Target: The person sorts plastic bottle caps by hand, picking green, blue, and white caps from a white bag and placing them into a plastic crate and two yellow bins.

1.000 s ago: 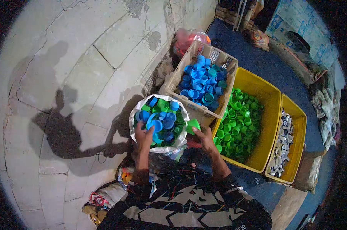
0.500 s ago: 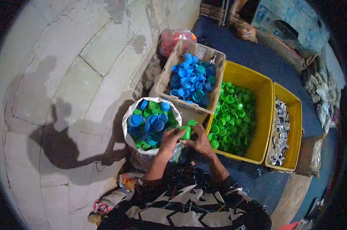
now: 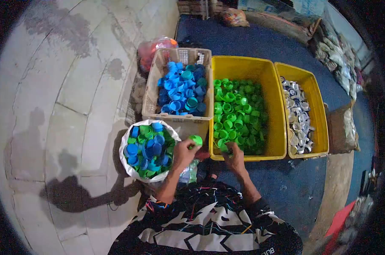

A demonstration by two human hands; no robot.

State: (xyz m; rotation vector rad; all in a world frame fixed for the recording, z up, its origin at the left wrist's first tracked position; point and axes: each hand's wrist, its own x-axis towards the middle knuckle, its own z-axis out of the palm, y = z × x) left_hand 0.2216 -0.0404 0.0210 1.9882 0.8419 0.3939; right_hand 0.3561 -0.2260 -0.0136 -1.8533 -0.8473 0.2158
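Note:
My left hand (image 3: pixel 185 152) grips a bright green cap (image 3: pixel 196 139) between thumb and fingers, just right of the white sack (image 3: pixel 123 157) of mixed blue and green caps. My right hand (image 3: pixel 233 156) is at the near rim of the large yellow bin (image 3: pixel 277 144), its fingers closed on another green piece (image 3: pixel 222 145), partly blurred. Many green caps (image 3: pixel 231 117) lie inside that bin. Behind the sack, a beige crate (image 3: pixel 152 95) contains blue caps (image 3: pixel 175 87).
A smaller yellow bin (image 3: pixel 318 102) with white and grey pieces (image 3: pixel 299 114) stands at the right, beside a brown sack (image 3: pixel 342 127). A pale wall (image 3: pixel 73 97) bounds the left side. Behind the crate sits a red plastic bag (image 3: pixel 148 53).
My hands have moved apart, each with a green piece; the right one is now at the yellow bin's rim. The view has shifted, so the containers appear further left.

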